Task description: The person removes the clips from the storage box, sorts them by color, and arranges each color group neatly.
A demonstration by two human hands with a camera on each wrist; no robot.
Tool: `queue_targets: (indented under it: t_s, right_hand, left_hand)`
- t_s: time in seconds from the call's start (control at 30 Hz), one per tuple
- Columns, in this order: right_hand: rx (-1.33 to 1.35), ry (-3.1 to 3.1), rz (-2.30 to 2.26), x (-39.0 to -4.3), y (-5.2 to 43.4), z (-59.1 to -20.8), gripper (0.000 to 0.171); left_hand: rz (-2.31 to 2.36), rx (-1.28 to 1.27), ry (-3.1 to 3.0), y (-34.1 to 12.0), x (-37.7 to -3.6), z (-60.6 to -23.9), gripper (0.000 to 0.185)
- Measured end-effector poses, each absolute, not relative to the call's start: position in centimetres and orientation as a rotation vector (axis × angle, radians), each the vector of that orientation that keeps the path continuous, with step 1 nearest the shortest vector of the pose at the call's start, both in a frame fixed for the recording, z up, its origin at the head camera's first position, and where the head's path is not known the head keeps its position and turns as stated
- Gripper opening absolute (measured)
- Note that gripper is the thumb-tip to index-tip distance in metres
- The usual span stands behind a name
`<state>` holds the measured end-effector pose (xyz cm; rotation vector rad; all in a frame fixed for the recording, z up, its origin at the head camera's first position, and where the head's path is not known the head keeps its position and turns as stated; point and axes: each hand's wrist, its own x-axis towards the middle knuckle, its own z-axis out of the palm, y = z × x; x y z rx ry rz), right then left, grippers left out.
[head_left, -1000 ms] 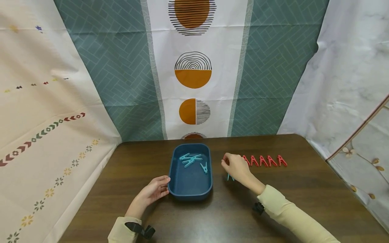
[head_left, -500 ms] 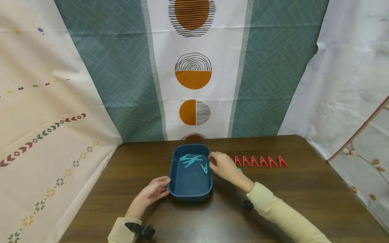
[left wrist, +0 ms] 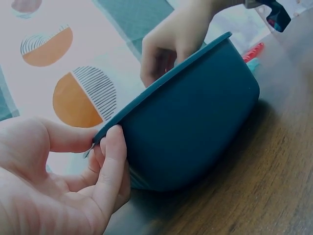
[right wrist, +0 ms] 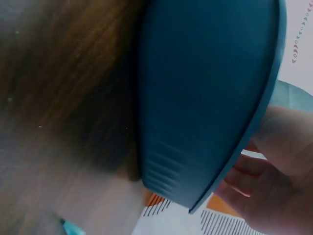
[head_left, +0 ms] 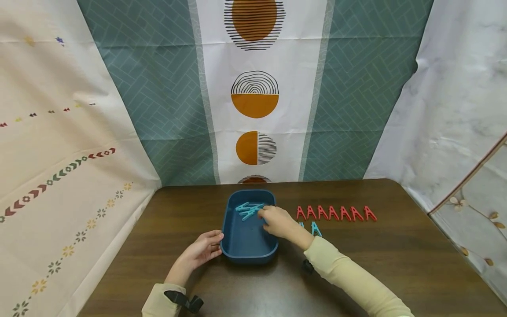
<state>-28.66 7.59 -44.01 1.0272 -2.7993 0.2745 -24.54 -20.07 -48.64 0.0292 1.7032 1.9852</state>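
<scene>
A dark blue tray (head_left: 246,244) stands on the brown table (head_left: 376,255). My left hand (head_left: 203,250) holds its left rim, thumb inside and fingers curled on the outer wall (left wrist: 195,112). My right hand (head_left: 276,220) reaches down into the tray's right side with its fingers bent; the rim hides the fingertips, so whether they hold anything is unclear. Several teal clothespins (head_left: 248,209) lie at the tray's far end. Two more teal clothespins (head_left: 315,229) lie on the table just right of my right wrist.
A row of several red clothespins (head_left: 335,213) lies on the table to the right of the tray. Patterned cloth hangs behind the table and on both sides. The table's right edge runs close to the white drape.
My right hand left the red row and moved left over the tray, now covering the single teal clothespin that lay there. The left hand has stayed on the rim.
</scene>
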Motion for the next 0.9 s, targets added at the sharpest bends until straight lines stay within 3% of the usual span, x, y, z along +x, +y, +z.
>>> queue_targets:
  t_s: [0.27,0.53,0.9]
  right_hand:
    - [0.888,-2.816,-0.056,-29.4,6.2,-45.1,0.012]
    - [0.786,-2.890,-0.183,-30.3,5.1,-46.6,0.024]
    - [0.907,-2.823,-0.122,-30.7,5.3,-46.9,0.017]
  left_hand:
    - [1.975,0.035,1.714,-20.1,-24.5,-48.4,0.023]
    - [1.967,0.031,1.720,-19.9,-24.4,-48.2,0.021]
    - [1.961,0.018,1.733,-19.9,-24.4,-47.9,0.020]
